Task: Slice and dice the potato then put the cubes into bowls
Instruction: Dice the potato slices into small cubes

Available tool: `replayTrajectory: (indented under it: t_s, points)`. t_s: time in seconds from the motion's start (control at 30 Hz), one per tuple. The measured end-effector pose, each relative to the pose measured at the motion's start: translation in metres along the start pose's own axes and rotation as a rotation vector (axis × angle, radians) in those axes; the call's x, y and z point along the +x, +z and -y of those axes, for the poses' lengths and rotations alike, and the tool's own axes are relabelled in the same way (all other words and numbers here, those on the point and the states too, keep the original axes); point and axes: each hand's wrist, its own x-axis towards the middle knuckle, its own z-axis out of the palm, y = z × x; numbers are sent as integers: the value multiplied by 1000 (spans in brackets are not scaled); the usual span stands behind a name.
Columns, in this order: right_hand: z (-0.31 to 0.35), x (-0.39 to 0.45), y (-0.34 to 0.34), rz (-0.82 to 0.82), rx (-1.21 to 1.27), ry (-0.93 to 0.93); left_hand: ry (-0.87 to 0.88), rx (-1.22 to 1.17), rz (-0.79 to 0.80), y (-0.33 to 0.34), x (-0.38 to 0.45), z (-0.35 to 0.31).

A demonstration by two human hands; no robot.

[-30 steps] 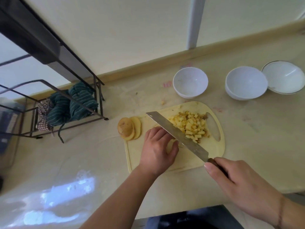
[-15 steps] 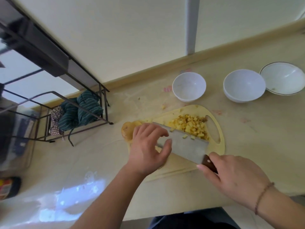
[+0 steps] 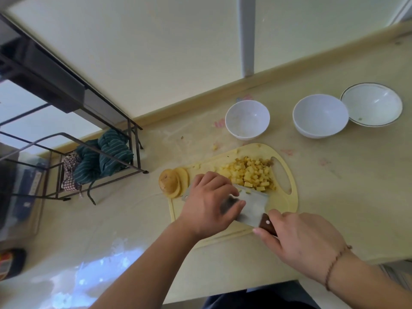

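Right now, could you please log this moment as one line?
stage: dicing | right hand: holds cleaver | left hand: on blade | cubes: on board | bowls: unfilled

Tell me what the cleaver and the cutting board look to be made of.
Cleaver: blade looks like bare steel, grey with a dull sheen; handle looks like dark brown wood with a pale rivet. Cutting board: probably plastic, uniform pale yellow, matte, with a moulded handle cutout.

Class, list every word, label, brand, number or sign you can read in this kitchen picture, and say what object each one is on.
No text is readable anywhere.
Black and orange packet at the left edge: print too blurred to read.
Faint pink marks on the beige countertop: smudged, unreadable.
Steel cleaver with a brown wooden handle, white bowls, yellow plastic cutting board: no lettering visible.
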Motion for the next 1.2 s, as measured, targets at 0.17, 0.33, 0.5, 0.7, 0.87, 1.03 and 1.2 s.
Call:
replayTrajectory:
  t_s: [0.17, 0.33, 0.5, 0.7, 0.87, 1.03, 1.2]
  points:
    - [3, 2, 1, -12, -10, 4, -68, 107, 147, 5, 2, 0]
    - [5, 2, 0, 11, -9, 11, -33, 57, 117, 3, 4, -5]
    - [7, 4, -1, 46, -39, 8, 5, 122, 168, 9, 5, -6]
    - [8, 5, 0, 33, -33, 22, -121, -19, 32, 1, 0, -3]
    - [9, 1, 3, 29, 256, 94, -58, -178, -503, -19, -24, 6]
    - [15, 3, 1, 186, 1050, 224, -79, -185, -468, -10, -75, 23]
    - [20, 10, 7, 380, 1216, 312, -80, -71, -148, 33, -107, 40]
